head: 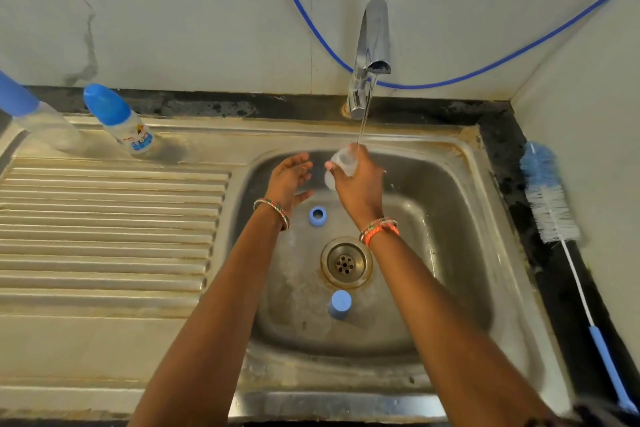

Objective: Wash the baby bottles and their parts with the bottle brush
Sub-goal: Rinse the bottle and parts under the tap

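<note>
Right hand: the right hand [358, 180] is wrapped around a small clear plastic bottle body [341, 165], holding it up in the thin stream of water [363, 125] from the chrome tap [370, 55].
Left hand: the left hand [291, 180] hangs open, fingers relaxed, holding nothing, just beside the bottle.
Bottle axis: tilted, it seems, upper end under the stream; blur hides more.
Loose parts: a blue ring collar [317, 214] and a blue cap [340, 303] lie in the steel sink basin [450, 191], either side of the drain [345, 263].
Brush: the long blue-and-white bottle brush [550, 204] lies on the dark counter, off to the right of the basin, handle towards the person.
Key relation: the right hand is much nearer the brush; the bottle would likely pass left first.
Waiting: a capped bottle with a blue top [119, 120] stands on the draining board, well apart.
</note>
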`<state>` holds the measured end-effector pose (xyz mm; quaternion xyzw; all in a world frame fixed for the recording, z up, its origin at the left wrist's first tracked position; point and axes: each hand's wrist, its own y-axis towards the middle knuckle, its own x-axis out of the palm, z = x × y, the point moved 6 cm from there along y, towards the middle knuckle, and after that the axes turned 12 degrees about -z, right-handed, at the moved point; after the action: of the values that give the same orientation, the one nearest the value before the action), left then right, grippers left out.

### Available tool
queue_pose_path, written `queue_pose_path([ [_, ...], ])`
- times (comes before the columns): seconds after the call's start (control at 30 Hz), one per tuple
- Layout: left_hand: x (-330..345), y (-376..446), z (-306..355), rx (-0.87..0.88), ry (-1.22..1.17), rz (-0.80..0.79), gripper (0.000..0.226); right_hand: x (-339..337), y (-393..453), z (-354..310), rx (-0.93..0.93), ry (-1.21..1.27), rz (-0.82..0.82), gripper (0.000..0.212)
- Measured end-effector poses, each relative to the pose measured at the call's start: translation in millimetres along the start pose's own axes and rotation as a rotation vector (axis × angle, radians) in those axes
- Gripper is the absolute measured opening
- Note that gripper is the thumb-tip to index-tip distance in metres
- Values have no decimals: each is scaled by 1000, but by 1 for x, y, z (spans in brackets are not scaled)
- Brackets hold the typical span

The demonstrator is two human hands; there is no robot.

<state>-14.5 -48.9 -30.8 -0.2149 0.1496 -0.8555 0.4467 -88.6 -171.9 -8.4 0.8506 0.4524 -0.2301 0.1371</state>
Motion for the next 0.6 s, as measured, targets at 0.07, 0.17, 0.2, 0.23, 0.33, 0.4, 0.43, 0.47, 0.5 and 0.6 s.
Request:
queue_pose_path([
  [0.07,0,1,-1,-9,19,-7,30,-9,-2,-13,-102,58,101,38],
  [0.17,0,-1,-6,-42,27,-1,28,3,9,-4,4,-10,-95,40],
  [0.2,0,-1,-8,-46,19,4,25,3,11,-2,18,-38,-106,36],
  [0.23,1,-1,-8,-44,14,8,23,0,11,-4,5,-30,-72,33],
  [0.33,1,-1,-5,-32,-12,31,18,-15,10,-12,26,274,20,19],
  [0.4,4,-3,1,1,-67,35,20,-13,11,-6,193,712,-36,12],
  [0.43,7,-4,6,29,-103,21,21,-9,10,-3,280,955,-87,13],
  [0.47,12,-5,12,64,-128,-7,21,-6,9,-2,351,1151,-127,16],
  [0.5,18,-7,18,101,-136,-46,20,-4,8,-1,403,1286,-151,19],
  [0.6,37,-13,34,188,-111,-140,16,3,4,3,469,1464,-178,26],
])
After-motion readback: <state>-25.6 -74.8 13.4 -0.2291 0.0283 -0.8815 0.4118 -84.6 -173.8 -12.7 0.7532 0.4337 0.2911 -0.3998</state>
